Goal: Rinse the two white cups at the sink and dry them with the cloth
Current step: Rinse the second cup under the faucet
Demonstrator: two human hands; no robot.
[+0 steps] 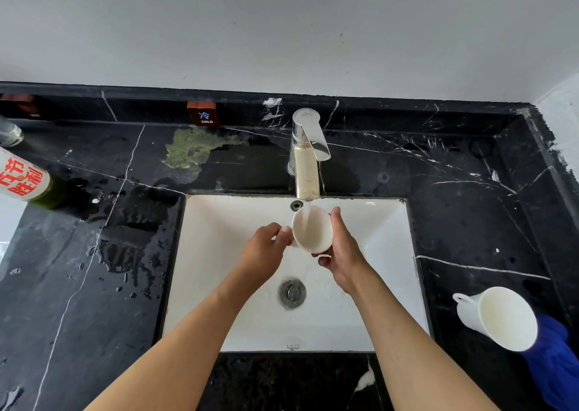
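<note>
A white cup is held tilted under the running faucet, and the stream falls into its mouth over the white sink. My right hand grips the cup's right side and bottom. My left hand touches the cup's left rim with its fingertips. The second white cup, with a handle, stands on the black counter at the right. Its lower edge overlaps a blue cloth.
The black marble counter is wet on the left of the basin. A red-and-white labelled bottle lies at the far left. A "COLD" tag sits on the backsplash. The drain is mid-basin. A wall corner closes the right side.
</note>
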